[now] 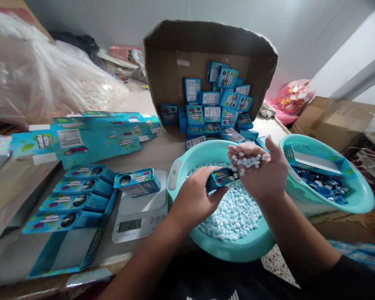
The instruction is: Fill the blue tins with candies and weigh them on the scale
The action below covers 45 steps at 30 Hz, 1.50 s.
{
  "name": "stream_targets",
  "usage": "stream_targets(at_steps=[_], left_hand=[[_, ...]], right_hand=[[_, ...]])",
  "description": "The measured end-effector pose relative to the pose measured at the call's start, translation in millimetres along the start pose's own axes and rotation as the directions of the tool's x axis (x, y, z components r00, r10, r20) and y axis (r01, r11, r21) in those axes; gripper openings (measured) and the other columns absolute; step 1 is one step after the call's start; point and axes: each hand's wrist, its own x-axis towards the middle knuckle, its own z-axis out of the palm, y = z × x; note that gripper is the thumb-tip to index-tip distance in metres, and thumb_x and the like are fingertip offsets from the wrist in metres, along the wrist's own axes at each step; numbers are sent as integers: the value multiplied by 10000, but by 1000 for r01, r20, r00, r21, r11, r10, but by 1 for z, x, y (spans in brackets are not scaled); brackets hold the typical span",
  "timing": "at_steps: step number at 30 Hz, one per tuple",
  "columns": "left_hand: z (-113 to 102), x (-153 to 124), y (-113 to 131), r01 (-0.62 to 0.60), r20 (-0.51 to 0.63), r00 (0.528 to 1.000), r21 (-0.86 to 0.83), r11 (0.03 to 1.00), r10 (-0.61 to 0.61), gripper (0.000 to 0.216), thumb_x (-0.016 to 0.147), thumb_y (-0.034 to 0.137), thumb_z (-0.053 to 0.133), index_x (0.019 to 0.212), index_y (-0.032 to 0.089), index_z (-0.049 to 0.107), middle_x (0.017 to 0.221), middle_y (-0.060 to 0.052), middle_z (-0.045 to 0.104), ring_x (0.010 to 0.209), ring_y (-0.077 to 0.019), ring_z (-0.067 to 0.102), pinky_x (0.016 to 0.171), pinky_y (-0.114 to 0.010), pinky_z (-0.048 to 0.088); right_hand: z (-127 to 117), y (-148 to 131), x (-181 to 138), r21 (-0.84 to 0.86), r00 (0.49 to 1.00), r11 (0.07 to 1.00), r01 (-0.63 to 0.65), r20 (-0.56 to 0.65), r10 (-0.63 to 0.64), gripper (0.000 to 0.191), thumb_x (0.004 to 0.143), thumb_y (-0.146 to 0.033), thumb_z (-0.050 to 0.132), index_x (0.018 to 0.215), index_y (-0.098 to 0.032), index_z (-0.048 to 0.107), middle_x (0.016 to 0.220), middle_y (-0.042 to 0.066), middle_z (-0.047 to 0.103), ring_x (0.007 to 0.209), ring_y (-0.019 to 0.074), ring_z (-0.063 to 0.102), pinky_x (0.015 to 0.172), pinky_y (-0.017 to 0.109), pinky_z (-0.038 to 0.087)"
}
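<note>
My left hand (195, 198) grips a small blue candy box (220, 178) tilted on its side, its end towards my right hand. Palm up and cupped, my right hand (265, 177) holds a small heap of pale candies (246, 161) right beside that end. A few candies lie between palm and box. Both hands are above a turquoise tub (240, 254) of white and pale blue candies (229, 212). On the digital kitchen scale (128, 233), left of the tub, stands another blue candy box (137, 182).
Several upright candy boxes (76, 200) stand in a blue tray (39, 262) at left. Behind are flat printed cartons (96, 139). A cardboard box (165, 62) holds many packed boxes. At right, a second tub (359, 196) contains blue metallic pieces (325, 189) and a tray.
</note>
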Motion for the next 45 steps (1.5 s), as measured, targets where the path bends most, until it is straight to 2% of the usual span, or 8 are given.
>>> stream_targets(at_steps=[14,20,22,24,28,35,39,45], left_hand=[[1,1,-1,14,-7,1000,16,1000,-14,369,857,297,719,1200,206,615,1165,-61,698,1083,-249,642,929,-399,518],[1,1,-1,39,-45,998,-23,999,-40,371,856,289,718,1209,226,623,1169,-52,700,1087,-241,649,958,-396,522],[0,2,-1,67,-79,994,-56,996,-72,369,870,300,707,1223,235,621,1185,-50,698,1095,-236,653,974,-395,520],[1,2,-2,93,-110,989,-86,992,-102,371,874,296,702,1231,239,618,1204,-49,693,1108,-234,653,985,-392,518],[1,3,-2,85,-112,989,-103,991,-97,365,869,284,707,1222,240,624,1197,-52,694,1107,-234,656,986,-389,522],[1,2,-1,97,-88,990,-105,990,-106,383,858,270,716,1229,237,627,1196,-56,695,1093,-234,660,991,-403,524],[1,2,-1,79,-91,992,-97,992,-88,376,849,242,714,1215,237,626,1198,-58,691,1114,-238,652,1003,-409,519],[2,-1,2,113,-169,976,-155,981,-139,399,828,243,730,1212,248,622,1186,-46,690,1118,-230,650,1022,-405,523]], right_hand=[[-4,4,2,-48,987,998,34,159,-26,475,898,-581,570,662,-213,758,722,25,762,815,233,759,994,429,550],[-6,3,3,-153,977,982,113,199,-82,472,928,-612,523,856,-219,776,841,55,777,935,230,741,1004,425,527],[-11,2,2,-288,966,936,203,217,-143,405,917,-579,564,932,-233,773,942,58,776,1004,219,717,974,384,534],[-18,3,1,-504,942,807,308,283,-183,294,883,-495,665,1004,-246,762,1039,52,757,1060,212,689,954,354,534],[-30,9,-2,-723,904,567,394,416,-97,263,863,-379,733,1083,-234,732,1078,54,734,1005,202,687,901,348,547],[-34,15,2,-735,882,488,470,414,-226,202,913,-348,670,1062,-224,727,957,39,749,861,176,694,792,326,545],[-34,14,0,-739,905,526,421,376,-197,234,935,-405,638,1067,-240,738,1016,48,753,926,194,689,827,337,526],[-41,15,5,-804,936,480,350,321,-145,295,904,-484,582,1000,-261,751,1013,51,752,986,274,669,888,415,509]])
